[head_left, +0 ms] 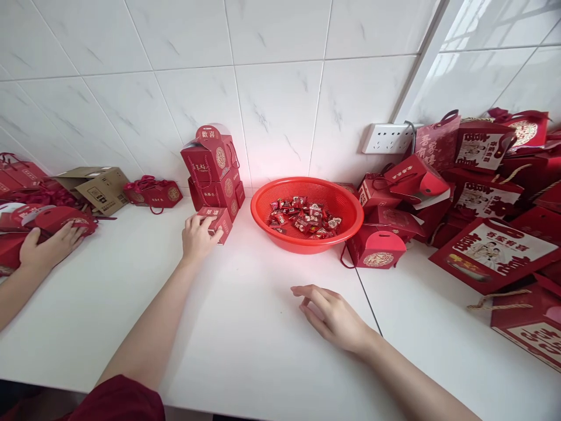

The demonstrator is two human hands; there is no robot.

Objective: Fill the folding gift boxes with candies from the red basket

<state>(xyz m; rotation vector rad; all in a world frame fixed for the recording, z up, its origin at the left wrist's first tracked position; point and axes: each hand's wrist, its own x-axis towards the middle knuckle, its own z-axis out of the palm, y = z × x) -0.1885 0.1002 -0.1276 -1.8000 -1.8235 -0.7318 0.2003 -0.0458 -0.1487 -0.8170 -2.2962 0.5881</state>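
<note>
A small red box lies on the white table in front of a stack of red gift boxes. My left hand is on this small box, its fingers over the top and thumb at the near right side. Right of the stack sits a red plastic basket with several wrapped candies inside. My right hand hovers over the table in front of the basket, fingers loosely curled and slightly apart, with nothing in it.
At the far left another person's hand touches red boxes near a brown carton and a red box. Many red gift boxes crowd the right side. A power strip is on the tiled wall.
</note>
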